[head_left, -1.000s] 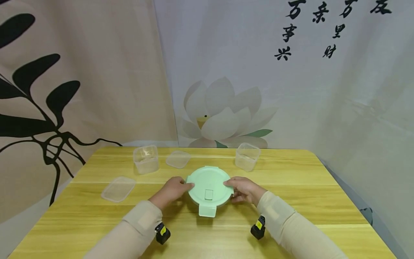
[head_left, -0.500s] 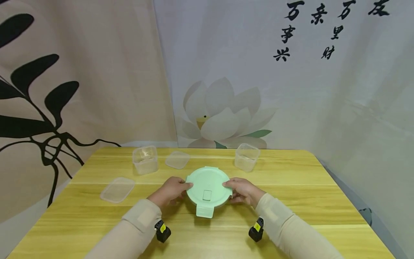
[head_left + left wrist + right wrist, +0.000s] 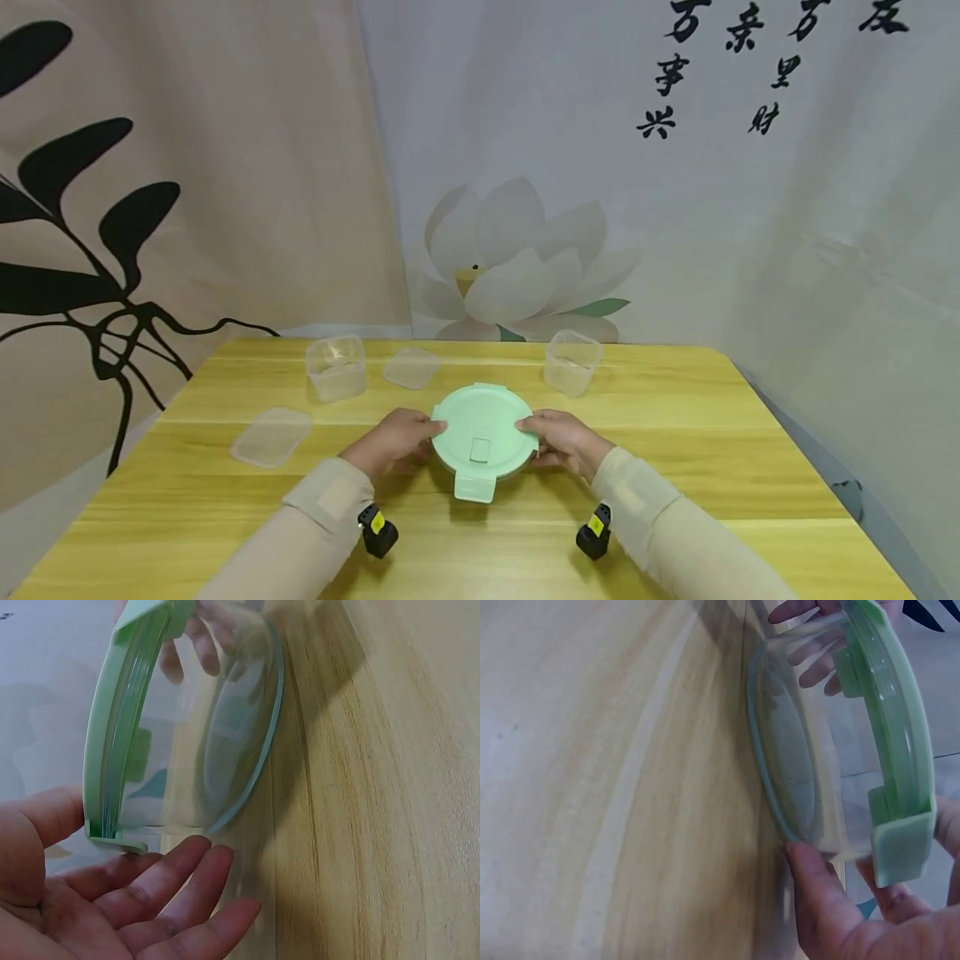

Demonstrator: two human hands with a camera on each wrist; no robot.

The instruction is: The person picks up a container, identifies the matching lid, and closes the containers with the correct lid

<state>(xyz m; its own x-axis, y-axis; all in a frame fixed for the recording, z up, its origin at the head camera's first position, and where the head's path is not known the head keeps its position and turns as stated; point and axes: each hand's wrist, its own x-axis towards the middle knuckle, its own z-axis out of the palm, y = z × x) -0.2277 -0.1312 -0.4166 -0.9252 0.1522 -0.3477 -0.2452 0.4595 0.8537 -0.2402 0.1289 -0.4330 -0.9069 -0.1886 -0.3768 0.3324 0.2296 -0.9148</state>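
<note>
A round clear glass food container [image 3: 199, 750] with a mint-green snap lid [image 3: 483, 423] is between my two hands at mid-table. My left hand [image 3: 397, 442] holds its left side, the thumb over the lid's edge and the fingers [image 3: 187, 889] spread beside the glass wall. On the opposite side my right hand [image 3: 567, 442] grips it, thumb on top of the lid and a fingertip at the base rim in the right wrist view. A lid flap [image 3: 475, 487] juts out at the front. Through the glass, nothing shows inside the container.
Two clear square plastic tubs, a left one [image 3: 337, 371] and a right one [image 3: 573, 364], stand near the table's back edge. Two flat translucent lids, one near the back [image 3: 412, 368] and another lid [image 3: 272, 437] farther left, lie on the wooden table [image 3: 675, 500]. A printed curtain [image 3: 750, 250] hangs behind.
The container has turned slightly, its front flap shifting a little left, and my right hand has moved slightly left with it. Over the last half second the hold looks unchanged.
</note>
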